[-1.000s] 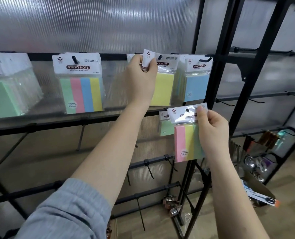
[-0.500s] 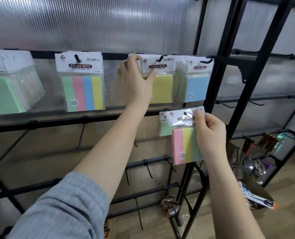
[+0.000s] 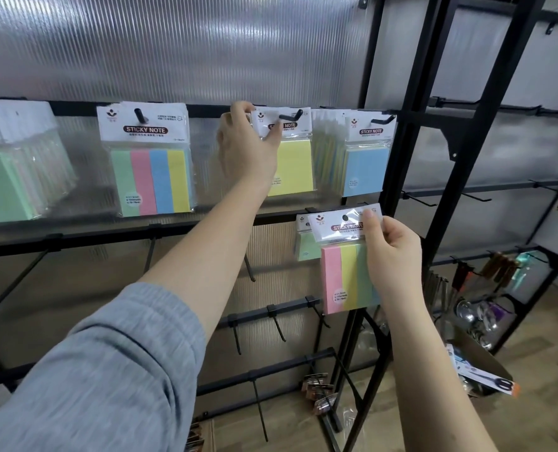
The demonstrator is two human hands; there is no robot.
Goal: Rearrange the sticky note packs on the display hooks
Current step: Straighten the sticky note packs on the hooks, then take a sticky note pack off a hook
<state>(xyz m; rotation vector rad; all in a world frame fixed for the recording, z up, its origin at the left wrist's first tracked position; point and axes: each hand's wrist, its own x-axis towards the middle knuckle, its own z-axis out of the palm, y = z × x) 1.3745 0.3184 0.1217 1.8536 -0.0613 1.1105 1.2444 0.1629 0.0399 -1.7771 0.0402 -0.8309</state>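
Ribbed panel and black rack behind, the left hand [image 3: 248, 148] pinches the yellow pack [image 3: 292, 164] hanging on its hook [image 3: 290, 115], while the right hand [image 3: 391, 256] grips a striped pack [image 3: 346, 275] unhung, so I'd judge the job midway.

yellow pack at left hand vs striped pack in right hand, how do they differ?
The yellow pack hangs on a top-row hook, its header pinched by the left hand; the striped pack is off any hook, held by the right hand. The yellow pack shows one colour; the striped pack shows pink, yellow and green strips. Both have white "STICKY NOTE" headers.
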